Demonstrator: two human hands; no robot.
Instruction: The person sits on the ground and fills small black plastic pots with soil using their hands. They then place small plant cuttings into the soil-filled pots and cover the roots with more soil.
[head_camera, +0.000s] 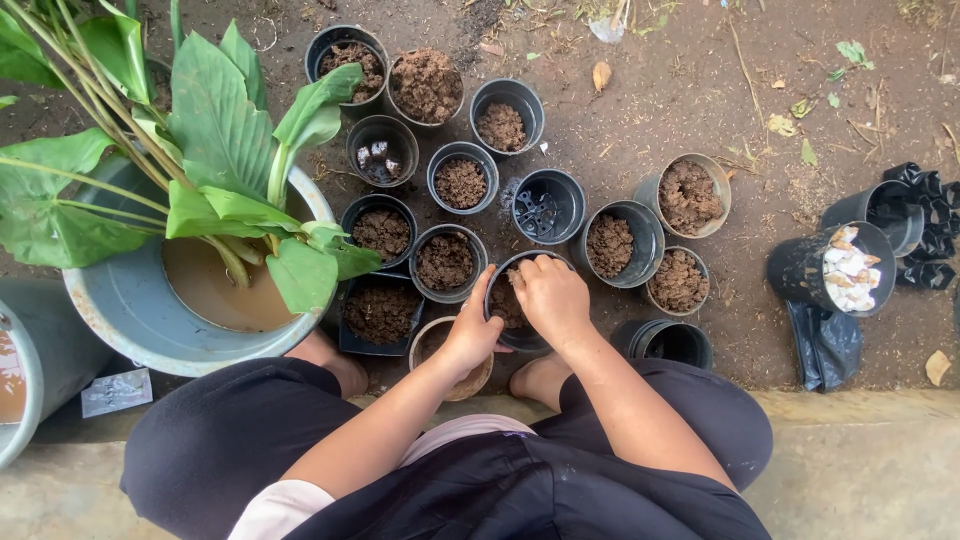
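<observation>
The round black plastic pot (520, 300) with brown soil in it sits on the dirt ground (700, 90) right in front of your knees. Both of your hands are on it.

Your right hand (552, 296) lies over the top of the pot, palm down, with the fingers bent and close together, pressing on the soil. Your left hand (472, 335) curls around the pot's near left rim and holds it; the fingers are wrapped on the edge.

Just beside your left hand sits a small tan bowl (452, 362), partly hidden under your wrist. Many other black pots of soil (445, 262) stand close behind and beside your pot, some touching it. One empty black pot (549, 206) stands just behind it. On the left a big grey tub (130, 310) holds muddy water and a green leafy plant (215, 150). Well apart on the right, a tipped black pot holds white pebbles (850, 268).
</observation>
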